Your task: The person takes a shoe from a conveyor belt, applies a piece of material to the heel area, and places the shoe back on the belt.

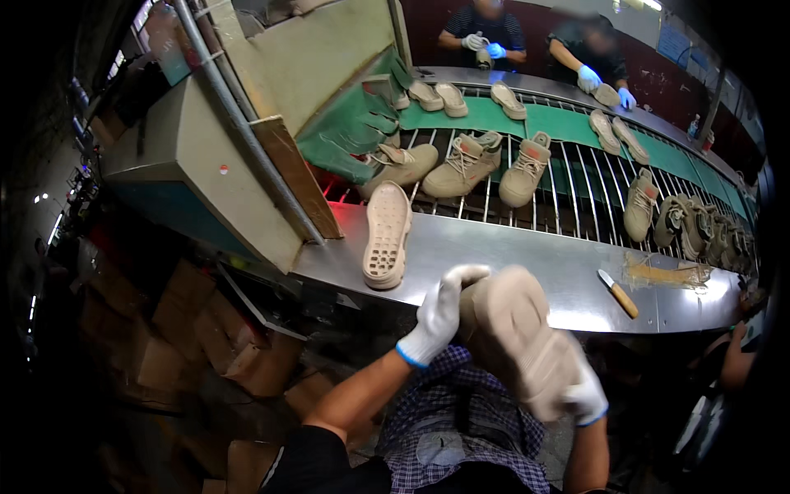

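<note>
The left grip [434, 317], a white-gloved hand with a blue cuff, is closing around the upper side of a beige shoe [520, 337], its fingers partly hiding behind it; the right grip [586, 393], gloved alike, is clasping the lower end, most of its fingers being hidden by the sole; both are opening only as wide as the shoe; the shoe, slightly blurred, is hanging in the air before the person's checked apron [461, 412], just off the near edge of the steel counter [494, 247], its sole facing up; a loose outsole [387, 235] is resting on the counter to the left, showing its gridded face; a wooden-handled knife [619, 295] is lying to the right, near a patch of brown tape [666, 273]; beyond, laced shoes [462, 167] are sitting on a rack of metal rods [576, 193]; two co-workers [485, 33] are handling footwear on the far side.
</note>
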Tool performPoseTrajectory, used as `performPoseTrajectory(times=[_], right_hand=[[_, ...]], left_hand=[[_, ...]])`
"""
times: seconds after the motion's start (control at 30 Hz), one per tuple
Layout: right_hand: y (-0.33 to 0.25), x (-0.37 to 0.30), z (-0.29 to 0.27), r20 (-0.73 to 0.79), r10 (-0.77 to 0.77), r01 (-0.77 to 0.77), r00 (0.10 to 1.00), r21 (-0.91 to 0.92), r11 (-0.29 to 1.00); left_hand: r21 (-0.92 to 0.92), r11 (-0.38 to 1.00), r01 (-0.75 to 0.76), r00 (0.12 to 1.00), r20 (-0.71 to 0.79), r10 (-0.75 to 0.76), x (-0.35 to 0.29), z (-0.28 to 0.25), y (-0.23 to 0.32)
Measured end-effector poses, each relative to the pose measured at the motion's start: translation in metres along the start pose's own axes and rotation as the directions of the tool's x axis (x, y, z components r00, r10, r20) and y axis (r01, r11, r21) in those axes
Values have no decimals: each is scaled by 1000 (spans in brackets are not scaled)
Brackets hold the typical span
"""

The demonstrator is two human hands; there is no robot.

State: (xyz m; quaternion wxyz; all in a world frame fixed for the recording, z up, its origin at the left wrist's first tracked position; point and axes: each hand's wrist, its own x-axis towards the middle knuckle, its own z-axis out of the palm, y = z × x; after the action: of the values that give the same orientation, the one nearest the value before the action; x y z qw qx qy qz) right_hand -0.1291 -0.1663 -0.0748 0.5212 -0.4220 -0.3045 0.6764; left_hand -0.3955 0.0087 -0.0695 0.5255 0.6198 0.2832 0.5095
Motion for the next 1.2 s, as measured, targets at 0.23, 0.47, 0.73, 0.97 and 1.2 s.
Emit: performPoseTrajectory(times=[0.23,0.47,0.73,0.97,1.2], right_hand=[[125,-10,-29,71,198,-176,978,-241,955],[12,0,-5,75,-253,235,964,-683,691],[6,11,9,337,-468,558,817,-666,494],[-16,30,1,392,-419,567,819,-663,488],[-14,56,-6,374,-391,540,841,-631,557]], left_hand=[[-92,946,310,883,397,-250,-2,64,-71],[492,830,-264,823,564,-73,-31,56,-6],[395,918,-33,945,312,-101,-100,54,23],[443,887,-133,952,307,-11,-77,64,20],[354,935,27,947,289,-137,-59,56,11]])
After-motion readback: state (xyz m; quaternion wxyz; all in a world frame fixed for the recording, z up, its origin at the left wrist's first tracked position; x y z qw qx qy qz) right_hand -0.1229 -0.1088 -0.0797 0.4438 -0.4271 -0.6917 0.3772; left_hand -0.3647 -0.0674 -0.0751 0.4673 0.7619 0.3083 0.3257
